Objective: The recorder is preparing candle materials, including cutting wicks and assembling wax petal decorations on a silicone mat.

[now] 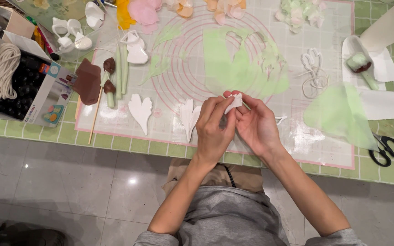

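Both my hands meet over the near edge of a translucent work mat (115, 123) with pink circles. My left hand (214, 130) and my right hand (255, 123) together pinch a small white piece of soft paste (234, 103) between their fingertips. Just left of my left hand, a white petal-shaped cutter (189, 116) lies on the mat, and a second white petal shape (140, 111) lies further left. A rolled-out sheet of pale green paste (245, 68) with cut-out gaps lies beyond my hands.
Black scissors (387, 149) and a thin green sheet (340, 114) lie at the right. Brown and green stems (110, 79), a wooden stick (95, 116) and a brown slab (88, 82) lie at the left, by an open box (37, 98) holding white cord (0, 73). Pink, orange and green petals line the far edge.
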